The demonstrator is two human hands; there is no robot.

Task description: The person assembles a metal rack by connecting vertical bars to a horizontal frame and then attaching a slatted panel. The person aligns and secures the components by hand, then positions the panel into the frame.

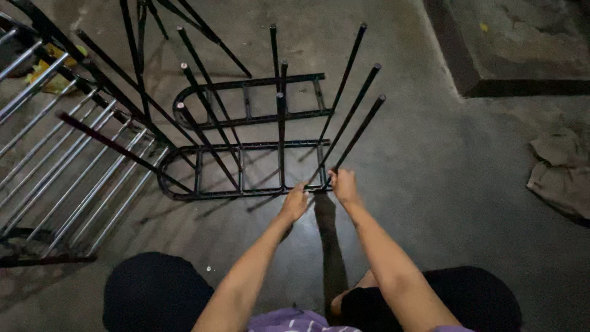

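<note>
Right hand (344, 186) closed around the bottom of a thin black rod (358, 131), right where it meets the black metal frame (243, 169) on the concrete floor (430, 184). Left hand (295, 203) pressing on the near rail just beside it, fingers curled, though hard to tell how tight. Best to hold low, keep the rod straight up in its hole, and press the frame flat. More rods leaning near. Silver bars (55, 166) lying well off to the left.

Grey rag (562, 172), silver rods (67, 154)
</note>
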